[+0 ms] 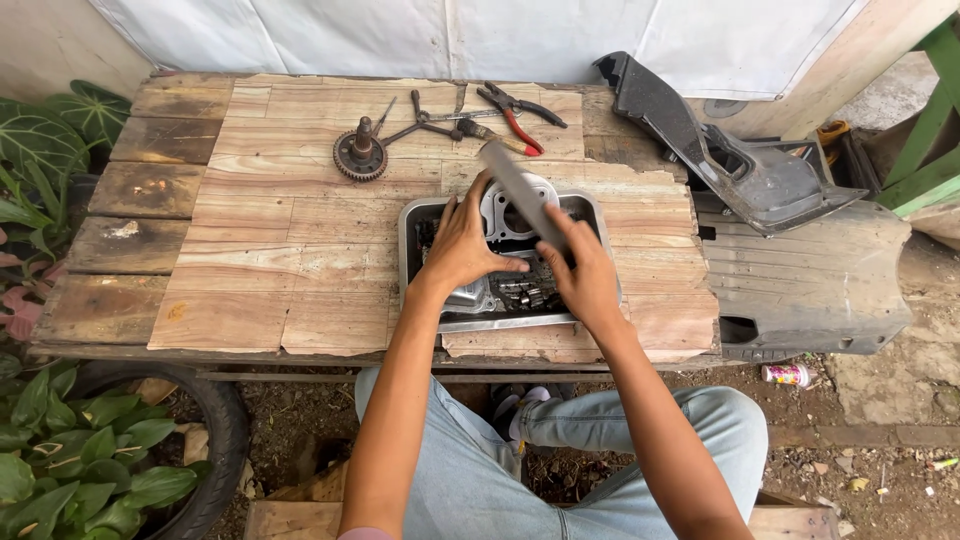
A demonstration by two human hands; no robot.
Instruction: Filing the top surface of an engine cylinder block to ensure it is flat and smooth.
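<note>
Both hands over metal tray on bench. Right hand clenched round flat grey bar; long axis runs up-left from fist, above cylinder block. Left hand spread flat on parts, just left of the bar, gripping nothing.

Plank tabletop bearing a metal tray of engine parts near its front edge. Gear, pliers and hand tools lie along the rear.
</note>
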